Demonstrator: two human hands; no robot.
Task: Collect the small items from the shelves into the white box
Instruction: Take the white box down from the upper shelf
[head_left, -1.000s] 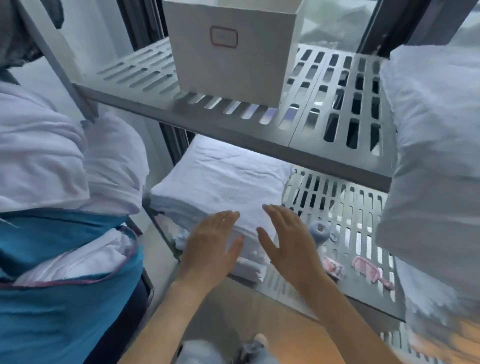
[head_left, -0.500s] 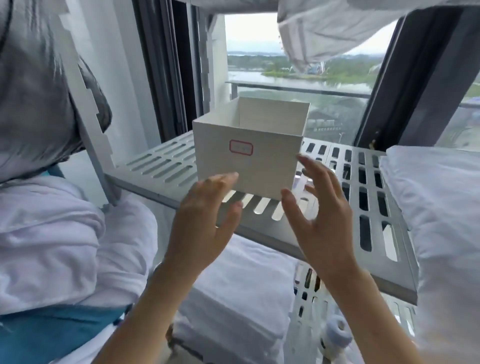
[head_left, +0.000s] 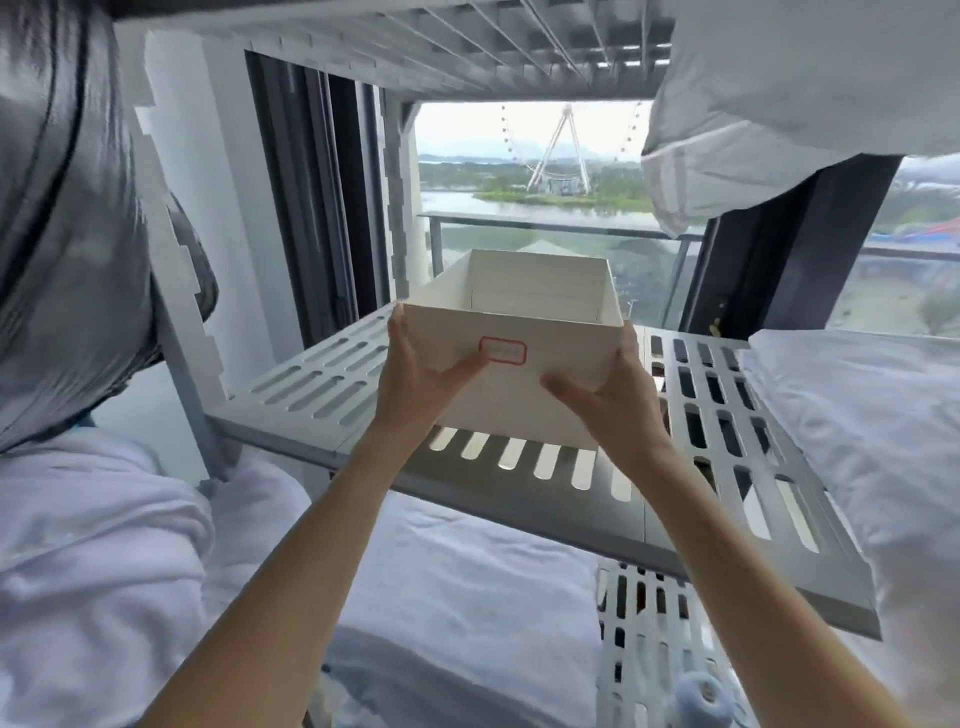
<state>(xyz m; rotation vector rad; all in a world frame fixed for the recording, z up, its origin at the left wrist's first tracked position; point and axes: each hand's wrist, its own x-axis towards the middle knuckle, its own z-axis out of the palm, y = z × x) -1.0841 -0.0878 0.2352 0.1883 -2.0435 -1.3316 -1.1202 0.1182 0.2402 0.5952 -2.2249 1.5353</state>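
Both hands clamp the white box on the slotted shelf, left hand at nine o'clock, right hand at three, likely to lift it toward the small items below.

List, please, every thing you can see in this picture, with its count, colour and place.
white box: one, white with a red-framed label, open top, on the middle shelf, held at both sides
middle shelf: one, grey slotted metal, centre
lower shelf: one, grey slotted metal, lower right
folded linen: one pile, white, on the lower shelf under the box
bedding: white, right end of the middle shelf
pillow: one, white, hanging over from the top shelf
small blue item: one, light blue, bottom edge, blurred
left hand: one, on the box's left side
right hand: one, on the box's right side
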